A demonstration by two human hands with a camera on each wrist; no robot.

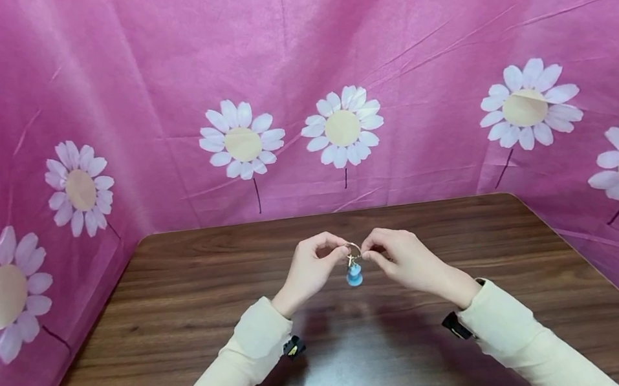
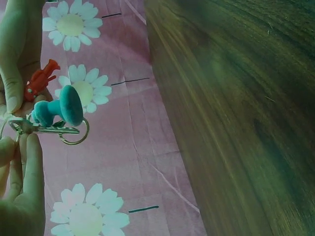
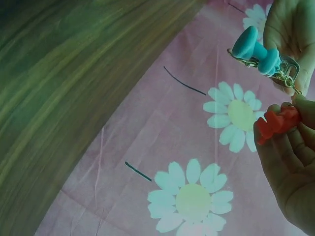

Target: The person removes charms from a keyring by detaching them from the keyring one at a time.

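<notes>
Above the table, both hands hold up a gold key ring (image 1: 355, 249) between them. My left hand (image 1: 312, 264) pinches it from the left with thumb and fingers. From the other side my right hand (image 1: 402, 256) pinches it at thumb and fingertips. A blue charm shaped like a push pin (image 1: 353, 274) dangles below the ring. The left wrist view also shows a metal key (image 2: 59, 130) beside that charm and a smaller gold ring (image 2: 87, 132). A red figure charm (image 3: 278, 122) lies against the right hand's fingers in the right wrist view.
Under the hands is a dark wooden table (image 1: 181, 288) with a bright reflection near its front. Pink cloth (image 1: 278, 40) printed with white daisies stands round its back and sides. Cream sleeves (image 1: 222, 380) cover the forearms, with a small black device (image 1: 293, 348) at each wrist.
</notes>
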